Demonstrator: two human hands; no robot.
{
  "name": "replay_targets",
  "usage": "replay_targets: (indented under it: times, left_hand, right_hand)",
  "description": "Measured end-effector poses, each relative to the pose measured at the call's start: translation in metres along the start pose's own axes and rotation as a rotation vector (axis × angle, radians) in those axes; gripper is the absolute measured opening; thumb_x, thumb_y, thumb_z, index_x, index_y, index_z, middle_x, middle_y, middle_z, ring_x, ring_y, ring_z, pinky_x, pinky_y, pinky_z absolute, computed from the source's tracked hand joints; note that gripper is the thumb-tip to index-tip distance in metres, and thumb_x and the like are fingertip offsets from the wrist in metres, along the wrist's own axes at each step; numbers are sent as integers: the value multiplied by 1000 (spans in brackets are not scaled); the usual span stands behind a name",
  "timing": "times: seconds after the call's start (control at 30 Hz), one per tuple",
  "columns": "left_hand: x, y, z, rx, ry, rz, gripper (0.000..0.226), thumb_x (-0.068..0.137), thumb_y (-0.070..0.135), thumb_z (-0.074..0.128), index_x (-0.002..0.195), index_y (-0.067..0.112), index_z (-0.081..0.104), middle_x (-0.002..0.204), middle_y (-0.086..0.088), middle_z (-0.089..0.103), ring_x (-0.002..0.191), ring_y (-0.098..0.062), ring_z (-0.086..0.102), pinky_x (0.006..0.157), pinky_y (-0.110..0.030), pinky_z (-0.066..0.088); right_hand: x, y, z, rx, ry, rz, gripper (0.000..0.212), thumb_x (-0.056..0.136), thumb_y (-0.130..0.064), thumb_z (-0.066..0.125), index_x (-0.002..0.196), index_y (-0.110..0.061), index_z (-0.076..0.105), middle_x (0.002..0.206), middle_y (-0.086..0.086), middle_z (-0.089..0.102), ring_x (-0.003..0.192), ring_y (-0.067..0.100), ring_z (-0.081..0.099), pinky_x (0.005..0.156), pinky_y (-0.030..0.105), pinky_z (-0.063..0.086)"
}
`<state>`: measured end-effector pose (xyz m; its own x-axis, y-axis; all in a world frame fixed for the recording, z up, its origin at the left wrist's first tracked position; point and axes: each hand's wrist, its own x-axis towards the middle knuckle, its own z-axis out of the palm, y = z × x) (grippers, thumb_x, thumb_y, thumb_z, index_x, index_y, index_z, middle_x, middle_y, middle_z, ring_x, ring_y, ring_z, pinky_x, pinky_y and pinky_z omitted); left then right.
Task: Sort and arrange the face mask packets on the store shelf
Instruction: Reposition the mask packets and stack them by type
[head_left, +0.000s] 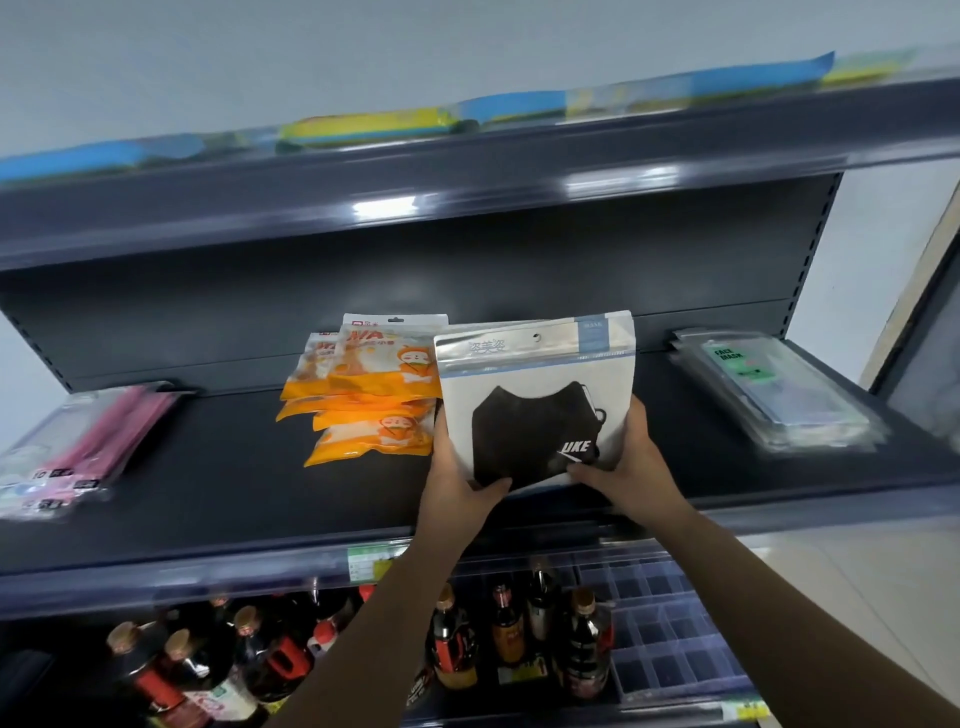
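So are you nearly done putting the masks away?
Getting there. The orange packets, pink packets and clear packets already lie in separate piles on the shelf. The left hand and right hand hold the black mask packet, which still needs its own spot.

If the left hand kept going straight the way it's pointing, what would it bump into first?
The left hand, gripping the black mask packet, points up and back into the shelf. Most likely it would meet the orange packets just beside it first, though depth is hard to judge here.
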<state>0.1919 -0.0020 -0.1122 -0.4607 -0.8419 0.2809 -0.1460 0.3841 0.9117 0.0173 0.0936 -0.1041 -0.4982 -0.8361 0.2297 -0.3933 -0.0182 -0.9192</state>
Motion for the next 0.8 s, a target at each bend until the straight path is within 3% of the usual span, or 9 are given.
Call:
replay_targets:
  times: [0.1, 0.23, 0.33, 0.47, 0.53, 0.6, 0.7, 0.8]
  left_hand:
    - [18, 7, 7, -3, -32, 13, 97, 69, 0, 76, 146, 25, 21, 131, 14, 45, 124, 0, 40, 94, -5, 36]
    - [51, 16, 29, -92, -76, -47, 82, 61, 5, 78, 133, 15, 42, 118, 3, 60, 116, -15, 56, 90, -19, 48]
    - [65, 19, 48, -55, -80, -202, 60, 70, 4, 78, 123, 7, 50, 110, -3, 62, 111, -21, 59, 75, -10, 45]
    - [70, 8, 60, 193, -135, -319, 59, 77, 27, 75, 125, 4, 49, 123, -13, 60, 117, -28, 56, 91, -27, 43]
    - [65, 5, 60, 460, -168, -277, 69, 82, 42, 66, 137, 8, 39, 136, -12, 51, 127, -31, 46, 105, -37, 37]
    - [56, 8, 59, 688, -127, -121, 76, 86, 50, 56, 146, 15, 25, 149, -9, 36, 135, -31, 35, 109, -40, 30]
    - [44, 8, 55, 839, -209, 119, 77, 86, 52, 53, 149, 26, 18, 155, 3, 25, 138, -25, 28, 110, -39, 29]
    - [40, 6, 56, 961, -387, 146, 71, 87, 46, 56, 148, 29, 22, 156, 5, 23, 142, -21, 19, 114, -38, 27]
  right_hand:
    - [11, -3, -15, 39, 62, 7, 85, 70, 5, 76, 135, -23, 29, 106, -24, 53, 96, -10, 55, 77, 7, 45]
    - [38, 3, -37, 16, 79, 125, 68, 71, -1, 77, 127, -15, 40, 107, -6, 58, 107, 17, 56, 85, 23, 40]
    - [55, 11, -46, -121, 109, 221, 61, 71, -10, 79, 123, -5, 47, 114, 7, 61, 106, 21, 56, 83, 24, 40]
    - [66, 24, -47, -335, 52, 276, 65, 73, -18, 77, 127, -2, 45, 123, 18, 58, 116, 34, 54, 94, 37, 43]
    - [62, 26, -43, -485, 27, 177, 71, 74, -23, 75, 134, -4, 41, 133, 17, 51, 126, 36, 46, 100, 38, 41]
    - [54, 21, -40, -594, -16, 2, 80, 77, -31, 72, 144, -10, 33, 148, 12, 38, 138, 32, 32, 112, 41, 32]
    - [40, 19, -37, -883, -276, -249, 84, 78, -52, 63, 148, -24, 25, 158, 3, 19, 146, 24, 17, 119, 43, 18]
    - [39, 24, -33, -1049, -429, -234, 73, 89, -51, 51, 150, -29, 17, 160, 1, 11, 148, 21, 8, 119, 36, 10]
